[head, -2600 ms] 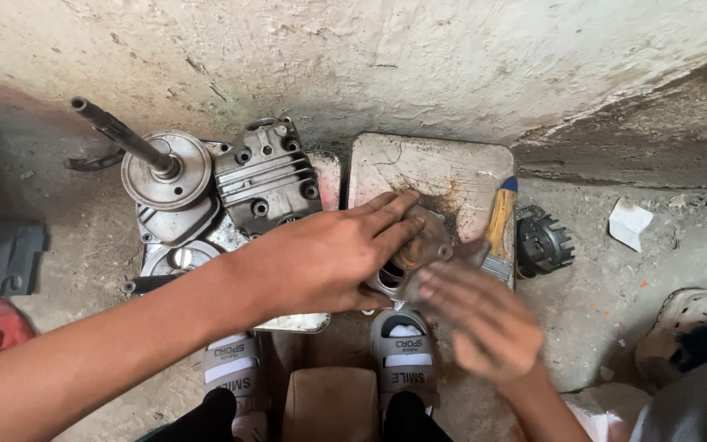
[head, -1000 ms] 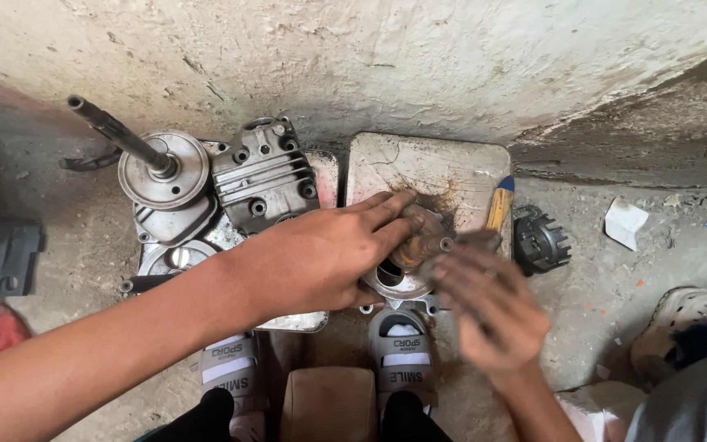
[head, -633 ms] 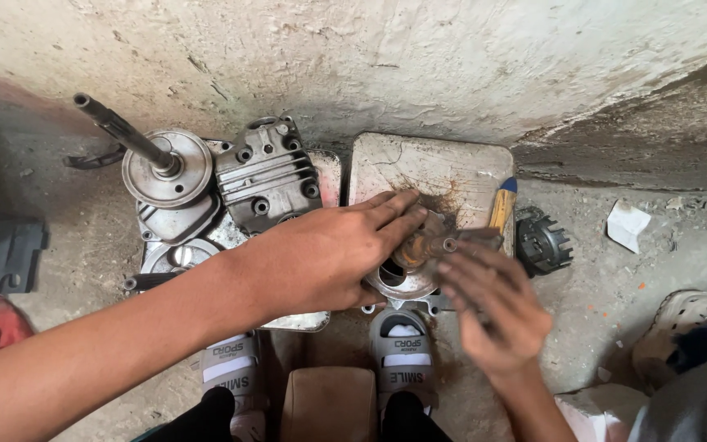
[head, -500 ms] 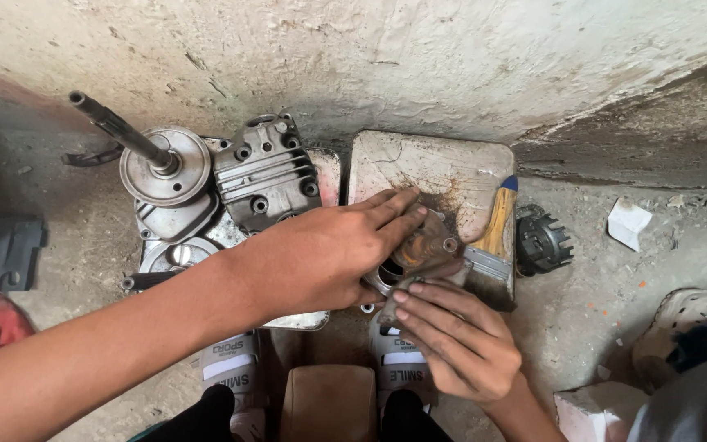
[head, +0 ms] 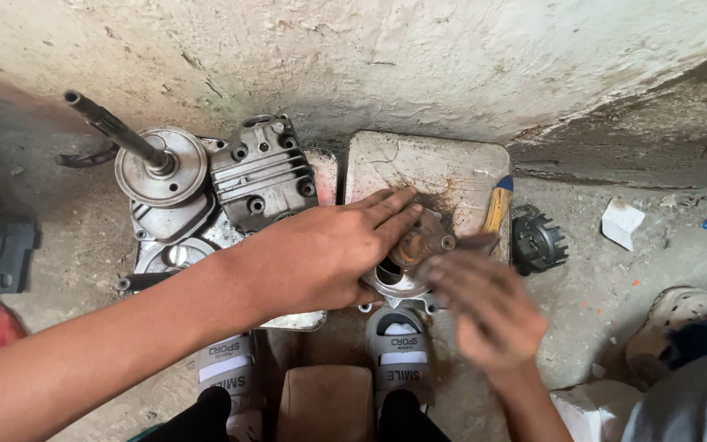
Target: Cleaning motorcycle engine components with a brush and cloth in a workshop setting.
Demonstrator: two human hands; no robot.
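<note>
We take the pale stone slab (head: 443,168) against the wall as our landmark. At its near edge sits the part in hand, a round metal housing (head: 398,274) with a wide pale-grey rim, a dark central bore and small lugs poking out along its near side. Its upper portion is a shorter, rust-brown stub (head: 423,243) ending in a small round nose that points right, and the slab just behind it is stained with the same brown.

Our left hand (head: 325,254) lies flat over the housing's left side, fingers stretched together across the slab's near edge, pressing down on the part rather than wrapping it. Our right hand (head: 488,307) is at the housing's right, just off the slab's near right corner; it is blurred, its fingertips reaching the stub, and we cannot tell whether the fingers are closed on anything. A brush with a yellow handle and blue tip (head: 497,209) lies on the slab's right edge, its bristle end hidden by the blur.

To the right of the slab, on the dirt floor, sits a dark toothed ring (head: 538,241). Left of the slab lies a grey finned engine cover (head: 262,172), and further left a round disc with a long shaft (head: 157,160) tilting up and away. Nearer than the slab, sandalled feet (head: 398,352) flank a small wooden block (head: 325,405).
</note>
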